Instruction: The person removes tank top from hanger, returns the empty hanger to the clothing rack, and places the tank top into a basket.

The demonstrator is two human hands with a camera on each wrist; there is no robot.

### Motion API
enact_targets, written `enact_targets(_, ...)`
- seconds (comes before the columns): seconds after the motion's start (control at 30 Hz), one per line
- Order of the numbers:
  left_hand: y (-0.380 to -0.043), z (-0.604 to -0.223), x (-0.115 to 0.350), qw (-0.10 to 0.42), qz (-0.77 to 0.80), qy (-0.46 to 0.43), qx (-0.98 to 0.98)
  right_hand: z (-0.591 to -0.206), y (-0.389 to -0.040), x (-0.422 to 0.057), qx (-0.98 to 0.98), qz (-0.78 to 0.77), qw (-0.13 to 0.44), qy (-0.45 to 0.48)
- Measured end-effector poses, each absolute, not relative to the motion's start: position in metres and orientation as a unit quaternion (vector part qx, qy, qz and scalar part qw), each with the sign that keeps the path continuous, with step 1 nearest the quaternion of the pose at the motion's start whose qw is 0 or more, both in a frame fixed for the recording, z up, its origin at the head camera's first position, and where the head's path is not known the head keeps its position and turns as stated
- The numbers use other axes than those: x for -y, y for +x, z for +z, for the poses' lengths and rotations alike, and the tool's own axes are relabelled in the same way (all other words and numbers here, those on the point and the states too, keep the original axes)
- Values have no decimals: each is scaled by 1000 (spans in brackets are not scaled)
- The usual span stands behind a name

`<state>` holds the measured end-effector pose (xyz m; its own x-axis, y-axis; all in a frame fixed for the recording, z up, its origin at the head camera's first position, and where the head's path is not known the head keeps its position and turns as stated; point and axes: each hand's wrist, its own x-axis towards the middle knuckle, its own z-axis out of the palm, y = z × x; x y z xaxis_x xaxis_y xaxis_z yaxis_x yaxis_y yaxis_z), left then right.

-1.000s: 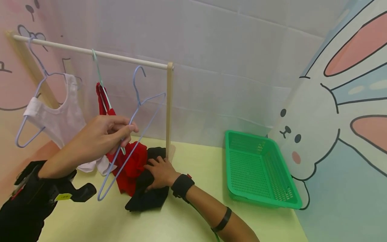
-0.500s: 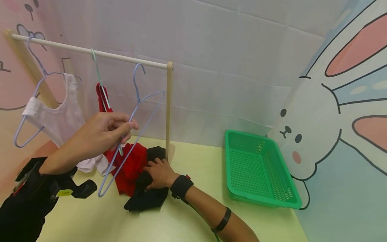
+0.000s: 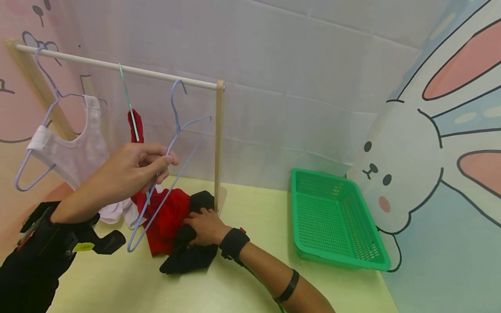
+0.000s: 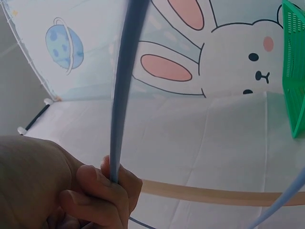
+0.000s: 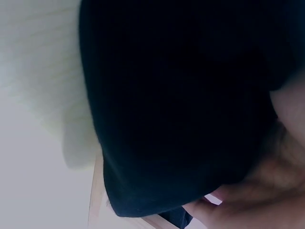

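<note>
In the head view my left hand [image 3: 142, 167] pinches one side of a light-blue clothes hanger [image 3: 175, 104]. The hanger's hook stands just below the rail, apart from it. The left wrist view shows my fingers [image 4: 102, 191] curled round the hanger wire [image 4: 123, 95]. Down on the table, my right hand [image 3: 207, 227] grips a crumpled black garment [image 3: 192, 258]; its exact kind cannot be made out. Dark cloth [image 5: 176, 109] fills most of the right wrist view, with the right fingers [image 5: 205, 210] at its lower edge.
A clothes rack with a white rail [image 3: 156, 74] stands at the left. On it hang a white tank top [image 3: 88, 152] on a blue hanger and a red garment [image 3: 166, 226] on a mint hanger [image 3: 127, 95], its lower part on the table. A green basket [image 3: 332, 217] stands right.
My left hand and the blue hanger have risen slightly. The red garment and its mint hanger have turned a little. My right hand has shifted slightly left with the black garment.
</note>
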<state>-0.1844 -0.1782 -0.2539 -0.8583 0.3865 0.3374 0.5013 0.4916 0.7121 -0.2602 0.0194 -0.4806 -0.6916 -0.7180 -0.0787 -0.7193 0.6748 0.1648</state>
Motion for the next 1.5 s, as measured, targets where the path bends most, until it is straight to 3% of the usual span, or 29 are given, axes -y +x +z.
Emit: enact_targets(1.5,-182,-248,185,71,-438,-257,859,-476,-246,-22,-888,76,-50,-451)
